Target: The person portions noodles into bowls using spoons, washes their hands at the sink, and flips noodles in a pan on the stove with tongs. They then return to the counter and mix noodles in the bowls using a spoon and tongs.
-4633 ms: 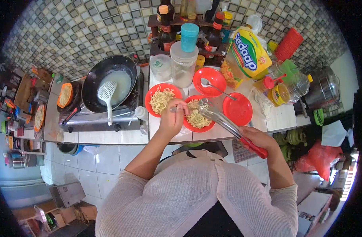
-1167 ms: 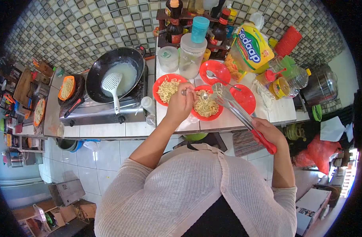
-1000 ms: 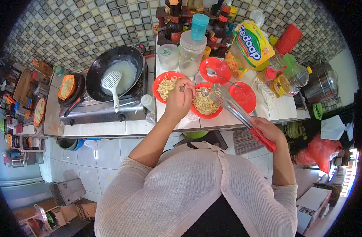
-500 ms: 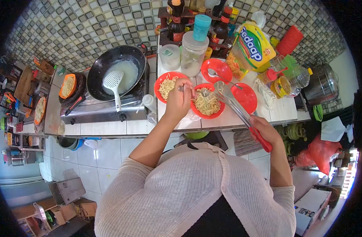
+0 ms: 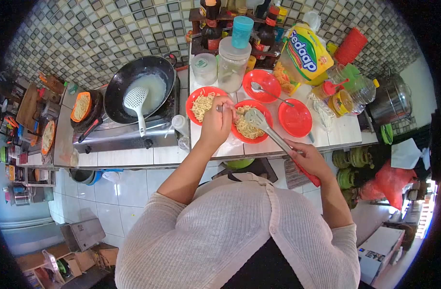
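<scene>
My right hand [image 5: 309,159] is closed around red-handled metal tongs [image 5: 273,135], whose head lies on the noodles in the middle red bowl [image 5: 267,115]. My left hand [image 5: 218,118] is closed on a spoon [image 5: 220,109], its far end mostly hidden by the tongs and noodles. Left of that hand, partly behind it, another red bowl [image 5: 190,111] holds pale noodles [image 5: 202,103]. A third red bowl [image 5: 262,79] at the back has a spoon [image 5: 271,93] lying in it. To the right sits a bare red plate [image 5: 295,118].
On the stove [image 5: 129,139] stands a black wok [image 5: 115,79] with whitish liquid and a white slotted ladle [image 5: 137,98]. Behind the bowls are a clear jar [image 5: 234,65], sauce bottles [image 5: 211,36] and a yellow Sedaap pack [image 5: 304,55]. Orange dishes [image 5: 81,107] stand at the left.
The tongs have moved left, from the right rim of the middle bowl onto its noodles. My right hand has shifted slightly left and down; my left hand stays nearly in place.
</scene>
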